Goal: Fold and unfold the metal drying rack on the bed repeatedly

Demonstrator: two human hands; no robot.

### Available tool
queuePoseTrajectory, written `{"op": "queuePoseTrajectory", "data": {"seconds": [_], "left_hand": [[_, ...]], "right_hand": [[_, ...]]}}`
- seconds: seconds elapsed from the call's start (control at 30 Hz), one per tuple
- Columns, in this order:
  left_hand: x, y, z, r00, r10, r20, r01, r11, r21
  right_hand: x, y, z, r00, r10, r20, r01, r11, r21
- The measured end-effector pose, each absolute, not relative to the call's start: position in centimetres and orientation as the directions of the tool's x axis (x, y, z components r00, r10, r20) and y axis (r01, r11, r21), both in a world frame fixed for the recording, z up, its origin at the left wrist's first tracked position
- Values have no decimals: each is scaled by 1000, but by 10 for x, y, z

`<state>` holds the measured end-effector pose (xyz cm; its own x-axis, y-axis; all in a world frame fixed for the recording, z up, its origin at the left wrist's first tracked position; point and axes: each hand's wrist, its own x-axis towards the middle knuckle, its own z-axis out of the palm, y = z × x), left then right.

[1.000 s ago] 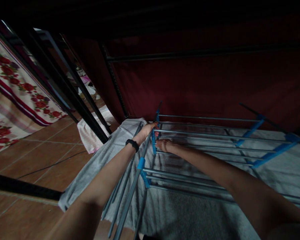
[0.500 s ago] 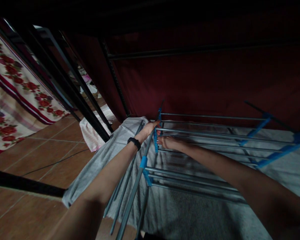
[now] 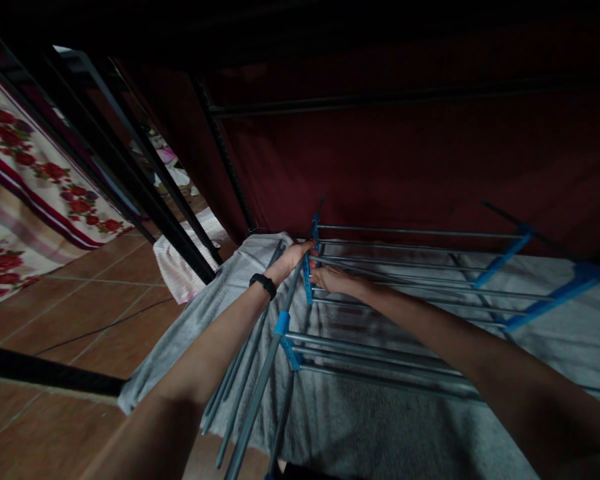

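A rack of grey metal rods (image 3: 410,265) with blue plastic end pieces lies across the middle in the head view. My left hand (image 3: 296,255), with a dark band at its wrist, is closed around the far-left blue bracket (image 3: 309,283). Right beside it, my right hand (image 3: 331,279) has its fingers closed at a rod end by the same bracket; its fingertips are partly hidden. Nearer to me, another blue bracket (image 3: 291,353) holds several rods. At the right end are more blue end pieces (image 3: 555,305).
Several loose metal rods (image 3: 240,400) lie left of the frame on a grey fleecy cloth (image 3: 180,360). Black metal posts (image 3: 150,200) stand at left, with a flowered curtain (image 3: 55,180) beyond. Dark red fabric (image 3: 405,167) hangs behind. A cable (image 3: 105,328) crosses the tiled floor.
Both hands stay at the same far-left bracket. The view has shifted slightly, and one rod beside my right hand now slants differently among the others.
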<state>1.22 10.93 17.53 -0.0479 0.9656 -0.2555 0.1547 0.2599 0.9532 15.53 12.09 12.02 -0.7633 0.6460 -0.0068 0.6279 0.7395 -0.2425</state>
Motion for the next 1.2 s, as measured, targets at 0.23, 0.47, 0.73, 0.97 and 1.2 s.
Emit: {"op": "queuePoseTrajectory", "data": {"seconds": [0.23,0.47,0.73,0.97,1.2], "left_hand": [[12,106,176,-51,969,-243,181,249,952],[13,103,178,-36,966,-255,140,258,956],[16,102,181,-24,979,-203,128,204,971],[17,103,178,-36,974,-222,114,225,968],[17,106,175,-34,972,-232,64,234,970]], "right_hand": [[155,122,120,-756,654,-9,632,728,-266],[155,124,117,-772,636,3,610,741,-282],[154,127,116,-763,646,-1,624,737,-261],[156,124,124,-739,674,-15,653,711,-261],[157,122,126,-737,676,-8,651,706,-280]]}}
